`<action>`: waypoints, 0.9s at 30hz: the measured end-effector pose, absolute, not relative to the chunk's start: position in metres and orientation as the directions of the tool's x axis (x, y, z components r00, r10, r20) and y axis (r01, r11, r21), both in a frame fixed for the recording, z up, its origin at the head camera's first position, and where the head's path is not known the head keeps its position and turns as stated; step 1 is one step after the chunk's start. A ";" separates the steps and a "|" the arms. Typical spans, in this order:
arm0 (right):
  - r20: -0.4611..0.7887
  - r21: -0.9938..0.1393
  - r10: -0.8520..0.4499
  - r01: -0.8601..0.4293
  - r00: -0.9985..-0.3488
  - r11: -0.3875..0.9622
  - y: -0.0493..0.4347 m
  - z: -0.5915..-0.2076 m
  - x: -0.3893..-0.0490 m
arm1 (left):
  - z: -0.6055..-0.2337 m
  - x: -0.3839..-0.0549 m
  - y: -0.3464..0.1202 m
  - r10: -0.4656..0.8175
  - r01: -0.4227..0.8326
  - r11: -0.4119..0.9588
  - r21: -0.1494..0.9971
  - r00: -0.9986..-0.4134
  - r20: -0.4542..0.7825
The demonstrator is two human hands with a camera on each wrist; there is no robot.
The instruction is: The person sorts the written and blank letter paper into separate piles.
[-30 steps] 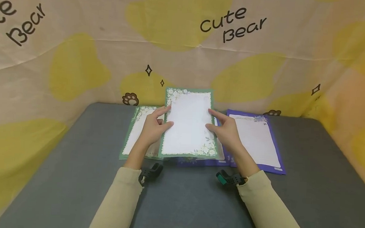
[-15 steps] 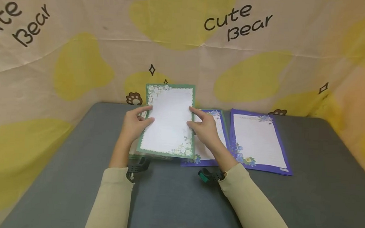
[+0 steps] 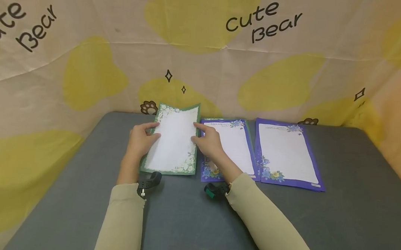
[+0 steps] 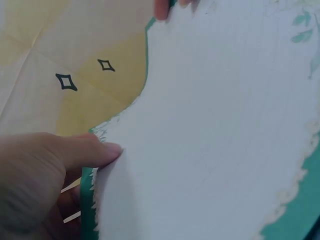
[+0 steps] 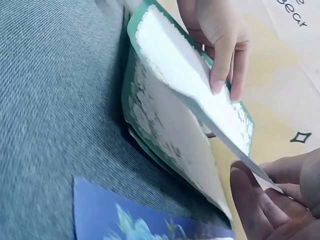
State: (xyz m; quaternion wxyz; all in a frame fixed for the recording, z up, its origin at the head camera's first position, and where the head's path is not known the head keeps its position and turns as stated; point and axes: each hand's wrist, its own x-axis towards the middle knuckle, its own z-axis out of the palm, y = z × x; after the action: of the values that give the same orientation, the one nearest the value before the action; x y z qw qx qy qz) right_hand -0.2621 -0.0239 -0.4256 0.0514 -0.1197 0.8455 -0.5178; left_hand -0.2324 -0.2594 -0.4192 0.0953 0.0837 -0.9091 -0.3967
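Note:
A sheet of paper with a green floral border is held between both hands, its top edge bowed. My left hand pinches its left edge, thumb on the front face, as the left wrist view shows up close. On the opposite edge my right hand pinches the paper between thumb and fingers. In the right wrist view the held sheet is raised at an angle over a green-bordered stack, lower edges close together. That stack is hidden behind the sheet in the head view.
A purple-bordered sheet with blue flowers lies right of the held paper, a green edge showing behind it and the right forearm over its lower part. Farther right is another purple-bordered pile. A patterned cloth hangs behind the grey table.
Both hands have carried the green-bordered sheet left and lowered it, from over the middle pile to over the left stack. Its top edge has become bowed, and the middle purple-bordered sheet is uncovered.

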 end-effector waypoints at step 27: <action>-0.106 -0.899 -0.231 -0.006 -0.967 0.439 -0.042 -0.424 -0.242 | -0.440 -0.232 -0.253 -0.339 -0.245 0.776 0.582 -0.939 0.056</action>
State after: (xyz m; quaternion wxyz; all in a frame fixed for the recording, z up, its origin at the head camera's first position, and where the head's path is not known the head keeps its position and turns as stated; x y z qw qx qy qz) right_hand -0.2416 -0.0424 -0.4236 0.1072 -0.0707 0.8414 -0.5250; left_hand -0.2315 -0.2527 -0.4402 0.0790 0.1554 -0.9389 -0.2967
